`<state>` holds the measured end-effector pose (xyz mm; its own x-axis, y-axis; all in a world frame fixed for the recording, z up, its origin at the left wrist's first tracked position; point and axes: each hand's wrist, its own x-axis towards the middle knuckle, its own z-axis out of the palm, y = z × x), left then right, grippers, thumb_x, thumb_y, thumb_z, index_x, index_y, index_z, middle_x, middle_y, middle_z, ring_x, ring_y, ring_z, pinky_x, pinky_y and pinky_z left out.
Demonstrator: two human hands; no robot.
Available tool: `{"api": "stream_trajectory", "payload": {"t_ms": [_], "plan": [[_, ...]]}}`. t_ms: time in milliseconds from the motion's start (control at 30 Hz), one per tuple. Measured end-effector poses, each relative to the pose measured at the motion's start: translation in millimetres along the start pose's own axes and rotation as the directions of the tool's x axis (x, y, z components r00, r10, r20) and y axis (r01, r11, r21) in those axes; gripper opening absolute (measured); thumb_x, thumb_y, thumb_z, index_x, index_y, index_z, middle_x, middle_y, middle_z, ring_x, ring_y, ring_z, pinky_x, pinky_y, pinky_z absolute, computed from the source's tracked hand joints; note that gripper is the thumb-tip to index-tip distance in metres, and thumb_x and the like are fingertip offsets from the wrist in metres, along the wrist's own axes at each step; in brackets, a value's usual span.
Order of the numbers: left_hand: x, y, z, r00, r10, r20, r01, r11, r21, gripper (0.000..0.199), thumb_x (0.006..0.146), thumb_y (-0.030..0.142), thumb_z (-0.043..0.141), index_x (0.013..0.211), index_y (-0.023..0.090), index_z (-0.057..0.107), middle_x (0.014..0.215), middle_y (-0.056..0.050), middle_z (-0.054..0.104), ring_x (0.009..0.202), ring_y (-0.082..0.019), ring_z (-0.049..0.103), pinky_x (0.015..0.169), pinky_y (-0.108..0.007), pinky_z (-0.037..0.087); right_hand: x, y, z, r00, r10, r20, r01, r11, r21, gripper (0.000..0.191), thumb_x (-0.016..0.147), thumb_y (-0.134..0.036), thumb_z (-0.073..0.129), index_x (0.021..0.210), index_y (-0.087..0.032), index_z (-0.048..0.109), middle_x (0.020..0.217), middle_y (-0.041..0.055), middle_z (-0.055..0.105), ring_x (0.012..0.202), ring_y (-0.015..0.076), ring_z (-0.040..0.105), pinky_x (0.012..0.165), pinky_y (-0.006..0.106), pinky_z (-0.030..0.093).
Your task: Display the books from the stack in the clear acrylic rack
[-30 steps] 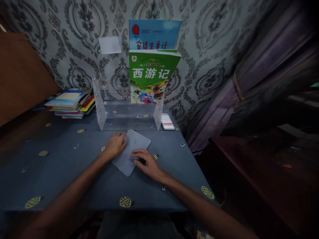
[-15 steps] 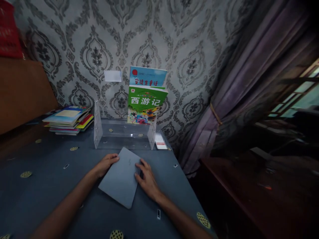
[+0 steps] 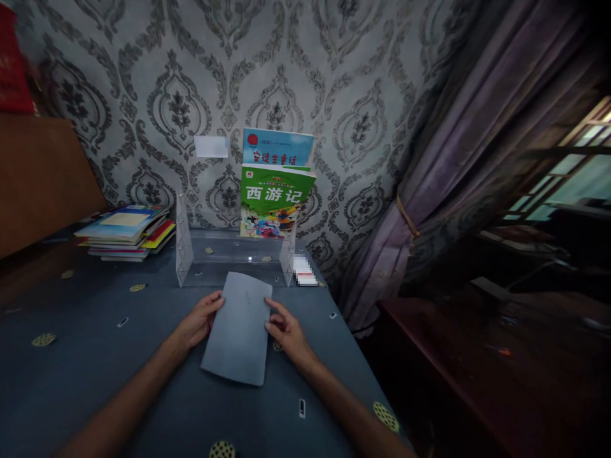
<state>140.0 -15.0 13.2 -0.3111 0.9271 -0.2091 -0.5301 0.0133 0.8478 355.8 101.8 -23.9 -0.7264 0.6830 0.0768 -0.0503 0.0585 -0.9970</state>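
Note:
A plain grey-blue booklet is tilted a little over the dark blue tablecloth, its sides slightly curved. My left hand grips its left edge, thumb on top and fingers partly hidden underneath. At the right edge, my right hand pinches the booklet between thumb and fingers. Just beyond stands a clear acrylic rack. A green book with a colourful cover leans upright in its right part, and a blue book stands behind it.
A stack of books lies at the back left beside a brown board. A blurred white item is right of the rack. A purple curtain hangs at the right, above a dark red table.
The booklet has turned more upright in the view and now bends slightly. My right hand has closed on its right edge; my left hand has shifted its hold. The view has moved slightly.

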Motion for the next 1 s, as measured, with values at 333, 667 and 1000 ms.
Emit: {"api": "stream_trajectory", "payload": {"t_ms": [333,667,1000], "plan": [[-12.8,9.4,10.9,0.975,0.153,0.161,-0.151,0.988,-0.026,0.039,0.068,0.037,0.089,0.100,0.019,0.074,0.089,-0.003,0.078,0.083,-0.019,0.074,0.081,-0.029,0.058,-12.3,-31.9,0.0,0.947,-0.284,-0.152,0.302,0.946,0.118,0.038,0.087,-0.040,0.071,0.124,-0.034,0.069,0.086,-0.0011,0.061,0.060,0.0106,0.060,0.059,0.027,0.059],[-11.0,-1.8,16.1,0.965,0.129,0.228,-0.158,0.981,0.109,0.047,0.080,0.042,0.079,0.121,0.020,0.070,0.118,-0.011,0.075,0.116,-0.029,0.068,0.106,-0.042,0.050,-19.4,-36.9,-6.0,0.811,-0.570,-0.134,0.517,0.804,-0.295,0.032,0.094,-0.019,0.056,0.120,-0.030,0.071,0.098,0.0042,0.068,0.082,0.0152,0.065,0.075,0.026,0.055],[-14.3,23.1,17.7,0.945,0.104,0.309,-0.268,0.788,0.555,0.042,0.089,0.048,0.063,0.120,0.020,0.064,0.119,-0.009,0.071,0.115,-0.029,0.064,0.100,-0.040,0.050,-18.1,-32.1,-5.6,0.816,-0.554,-0.166,0.489,0.814,-0.314,0.042,0.090,-0.014,0.052,0.127,-0.028,0.065,0.109,0.0041,0.068,0.084,0.0142,0.063,0.078,0.026,0.055]]}}
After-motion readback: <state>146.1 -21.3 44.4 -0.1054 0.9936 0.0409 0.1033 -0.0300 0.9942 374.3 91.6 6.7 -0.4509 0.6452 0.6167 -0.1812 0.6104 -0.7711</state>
